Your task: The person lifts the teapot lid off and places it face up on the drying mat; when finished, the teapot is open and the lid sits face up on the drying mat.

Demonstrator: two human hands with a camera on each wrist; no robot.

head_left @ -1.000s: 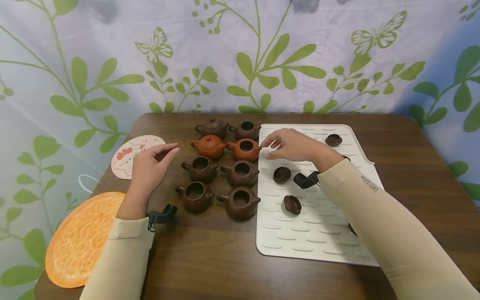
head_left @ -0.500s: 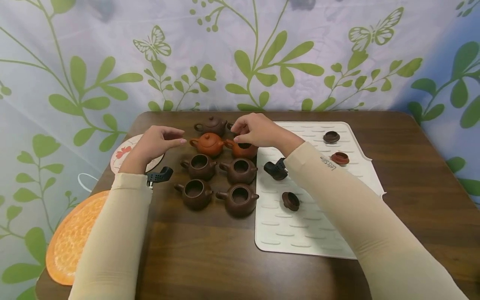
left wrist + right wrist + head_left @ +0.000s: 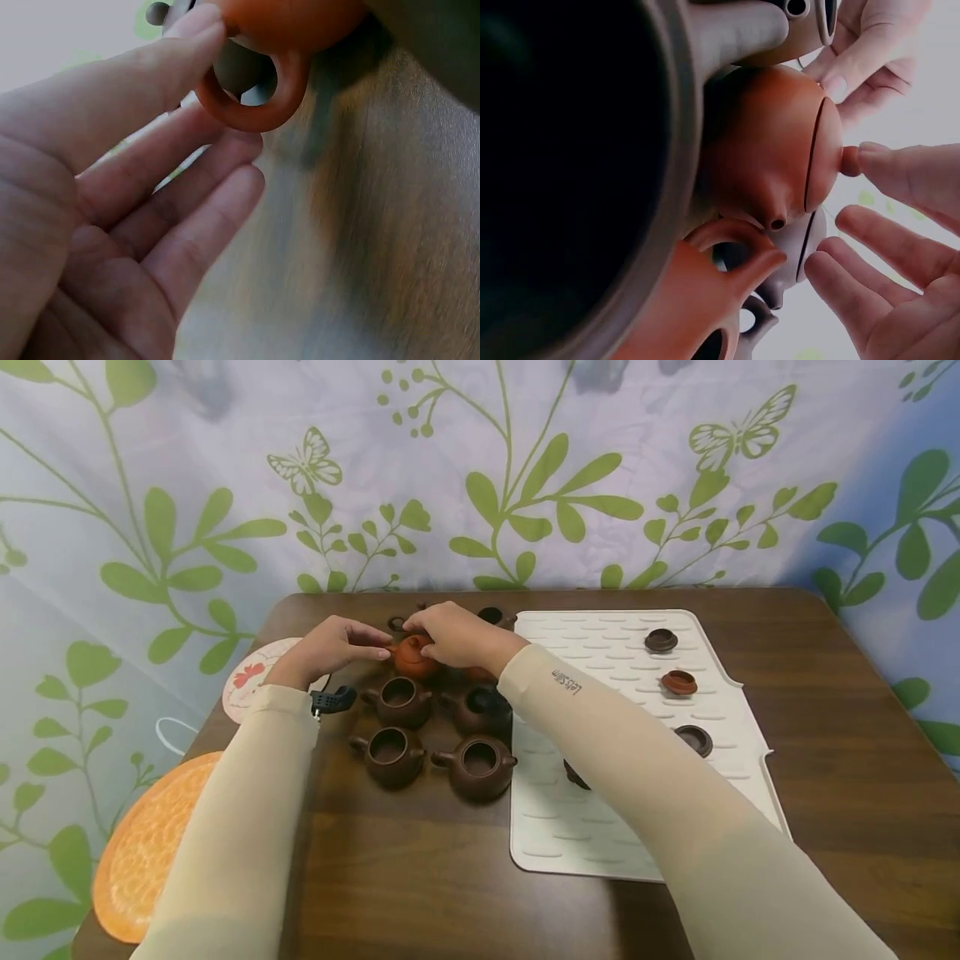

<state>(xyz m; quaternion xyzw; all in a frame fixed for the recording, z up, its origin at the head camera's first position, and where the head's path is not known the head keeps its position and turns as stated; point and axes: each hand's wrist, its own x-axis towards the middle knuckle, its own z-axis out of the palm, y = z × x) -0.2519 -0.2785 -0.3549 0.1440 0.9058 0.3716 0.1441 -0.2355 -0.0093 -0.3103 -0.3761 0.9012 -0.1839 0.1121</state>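
At the back of the table an orange teapot point(image 3: 414, 662) stands with its lid on and its handle to the left. The left hand point(image 3: 330, 647) has the thumb and index finger on either side of its handle point(image 3: 289, 94). From the right, the right hand point(image 3: 457, 639) reaches over this pot, its thumb at the lid knob point(image 3: 850, 160) and its other fingers point(image 3: 847, 281) extended and apart from it. A lidless orange teapot point(image 3: 682, 307) sits beside it, mostly hidden by the right wrist in the head view.
Lidless brown teapots point(image 3: 480, 767) stand in front, and more dark pots point(image 3: 491, 616) behind. A white ridged mat point(image 3: 547, 839) on the right bears loose brown lids point(image 3: 661, 640) and a red-orange lid point(image 3: 678, 682). Two round mats, one orange point(image 3: 153, 843) and one pink point(image 3: 240, 681), lie left.
The right hand has moved left from over the white mat to the lidded orange teapot. The left hand has moved right to that pot's handle.
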